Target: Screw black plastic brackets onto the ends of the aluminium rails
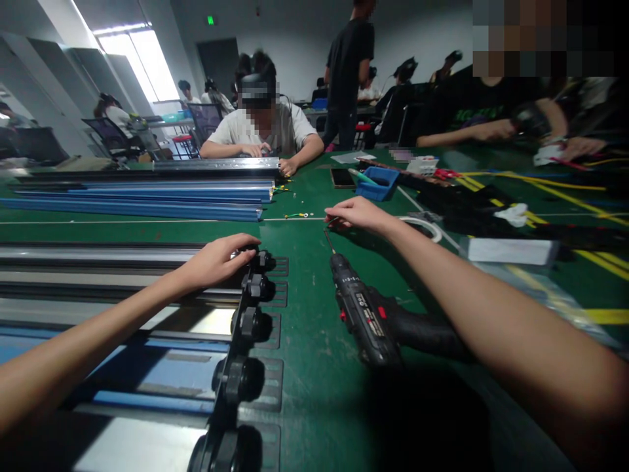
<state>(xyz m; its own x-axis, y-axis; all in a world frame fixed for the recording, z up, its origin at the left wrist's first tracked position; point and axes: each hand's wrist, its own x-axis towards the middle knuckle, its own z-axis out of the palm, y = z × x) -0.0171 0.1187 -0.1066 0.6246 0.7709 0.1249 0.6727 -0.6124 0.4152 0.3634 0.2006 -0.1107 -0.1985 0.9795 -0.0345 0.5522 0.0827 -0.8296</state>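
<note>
My left hand (221, 259) rests curled over the far end of a black bar (246, 328) that carries several black knobs, and it touches the top knob. The bar crosses the ends of long metal rails (98, 262) lying on the green table (304, 367). My right hand (358, 213) reaches forward over the table with its fingertips pinched on a small thin item I cannot make out. A black cordless drill (368, 314) lies on the table under my right forearm, bit pointing away from me.
Blue rails (147, 196) are stacked at the far left. A blue bin (377, 183), a phone (343, 177), a white box (508, 250), black and yellow cables (491, 196) and small loose parts (297, 215) lie beyond. Other people sit and stand across the table.
</note>
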